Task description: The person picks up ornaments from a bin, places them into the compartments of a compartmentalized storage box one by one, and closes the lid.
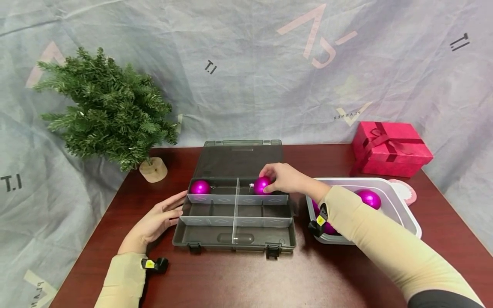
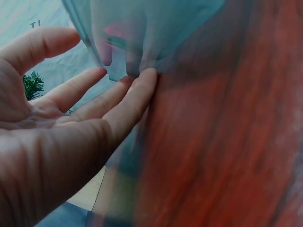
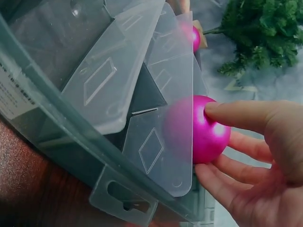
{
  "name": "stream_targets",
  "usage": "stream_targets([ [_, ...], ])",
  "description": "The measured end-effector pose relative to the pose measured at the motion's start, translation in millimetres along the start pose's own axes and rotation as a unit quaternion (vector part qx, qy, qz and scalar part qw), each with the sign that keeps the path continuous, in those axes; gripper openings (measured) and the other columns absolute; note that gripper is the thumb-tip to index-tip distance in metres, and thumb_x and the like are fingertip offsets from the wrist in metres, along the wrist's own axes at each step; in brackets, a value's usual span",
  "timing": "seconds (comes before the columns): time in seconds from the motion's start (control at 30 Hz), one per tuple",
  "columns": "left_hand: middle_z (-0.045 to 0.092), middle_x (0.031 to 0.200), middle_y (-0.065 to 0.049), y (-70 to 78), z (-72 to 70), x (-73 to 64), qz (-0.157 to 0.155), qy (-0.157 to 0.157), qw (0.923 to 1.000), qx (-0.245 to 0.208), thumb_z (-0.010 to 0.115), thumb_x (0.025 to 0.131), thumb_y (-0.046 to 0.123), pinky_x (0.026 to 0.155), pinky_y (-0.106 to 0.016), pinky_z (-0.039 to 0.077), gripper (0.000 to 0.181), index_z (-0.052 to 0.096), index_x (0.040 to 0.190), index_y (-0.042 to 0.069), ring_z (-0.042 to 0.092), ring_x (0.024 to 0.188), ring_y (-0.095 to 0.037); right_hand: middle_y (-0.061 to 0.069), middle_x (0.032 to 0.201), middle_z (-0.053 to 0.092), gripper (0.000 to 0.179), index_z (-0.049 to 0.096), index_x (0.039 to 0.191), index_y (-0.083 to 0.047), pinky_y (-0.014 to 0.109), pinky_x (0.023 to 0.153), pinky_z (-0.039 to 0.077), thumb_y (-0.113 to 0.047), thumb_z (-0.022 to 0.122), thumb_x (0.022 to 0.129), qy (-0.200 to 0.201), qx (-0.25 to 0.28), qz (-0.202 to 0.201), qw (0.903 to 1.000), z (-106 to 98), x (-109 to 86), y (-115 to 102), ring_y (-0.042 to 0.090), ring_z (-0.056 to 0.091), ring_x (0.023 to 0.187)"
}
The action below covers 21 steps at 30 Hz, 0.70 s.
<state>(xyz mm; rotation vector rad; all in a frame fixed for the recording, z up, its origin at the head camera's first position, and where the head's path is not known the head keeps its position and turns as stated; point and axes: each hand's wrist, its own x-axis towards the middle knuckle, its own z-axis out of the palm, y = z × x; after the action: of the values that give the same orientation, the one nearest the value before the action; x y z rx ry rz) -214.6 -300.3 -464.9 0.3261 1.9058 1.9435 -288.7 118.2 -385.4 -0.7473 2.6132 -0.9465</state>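
A see-through grey divider box lies with its lid laid back behind it. My right hand holds a shiny magenta Christmas ball in the back right compartment, thumb and fingers around it; in the right wrist view the ball sits partly behind a clear divider. Another magenta ball rests in the back left compartment. Along the box's left side, my left hand touches the wall with mostly straight fingers, as the left wrist view of the hand also shows.
Right of the box stands a white plastic tub with several magenta balls, partly covered by my right forearm. Behind it are a red gift box and a pink-and-white round piece. A small artificial fir tree stands at the back left.
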Motion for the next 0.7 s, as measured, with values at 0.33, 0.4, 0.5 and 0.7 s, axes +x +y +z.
stream_targets([
  [0.33, 0.014, 0.164, -0.03, 0.7, 1.0, 0.4, 0.001, -0.001, 1.0, 0.001, 0.048, 0.105, -0.001, 0.095, -0.031, 0.05, 0.064, 0.019, 0.161, -0.001, 0.052, 0.128, -0.014, 0.005, 0.111, 0.073, 0.033, 0.074, 0.117, -0.007, 0.039, 0.091, 0.052, -0.011, 0.081, 0.085, -0.004, -0.013, 0.012, 0.9998, -3.1, -4.3, -1.2, 0.025, 0.066, 0.106],
  [0.4, 0.013, 0.164, -0.03, 0.6, 0.9, 0.3, 0.002, -0.001, 1.0, 0.001, 0.048, 0.105, -0.001, 0.094, -0.031, 0.051, 0.064, 0.018, 0.161, -0.002, 0.052, 0.127, -0.014, 0.006, 0.113, 0.073, 0.035, 0.074, 0.12, -0.007, 0.039, 0.091, 0.052, -0.013, 0.08, 0.086, -0.005, -0.007, 0.013, 0.9999, -5.8, -6.1, -1.3, 0.026, 0.066, 0.108],
  [0.5, 0.013, 0.163, -0.031, 0.2, 0.5, 0.1, 0.003, -0.001, 1.0, 0.001, 0.048, 0.105, -0.001, 0.094, -0.031, 0.051, 0.064, 0.018, 0.161, -0.002, 0.052, 0.127, -0.014, 0.009, 0.119, 0.072, 0.037, 0.072, 0.124, -0.007, 0.041, 0.092, 0.052, -0.014, 0.079, 0.088, -0.003, 0.011, 0.003, 0.9999, -12.1, -10.2, -1.9, 0.027, 0.066, 0.111],
  [0.7, 0.014, 0.163, -0.031, 0.7, 1.0, 0.1, 0.008, -0.005, 1.0, -0.001, 0.048, 0.105, -0.002, 0.095, -0.032, 0.051, 0.064, 0.019, 0.161, -0.002, 0.053, 0.128, -0.014, 0.006, 0.116, 0.073, 0.028, 0.073, 0.121, -0.01, 0.043, 0.093, 0.051, -0.018, 0.074, 0.094, 0.025, 0.06, -0.035, 0.9973, -26.8, -29.5, 0.2, 0.021, 0.068, 0.108],
])
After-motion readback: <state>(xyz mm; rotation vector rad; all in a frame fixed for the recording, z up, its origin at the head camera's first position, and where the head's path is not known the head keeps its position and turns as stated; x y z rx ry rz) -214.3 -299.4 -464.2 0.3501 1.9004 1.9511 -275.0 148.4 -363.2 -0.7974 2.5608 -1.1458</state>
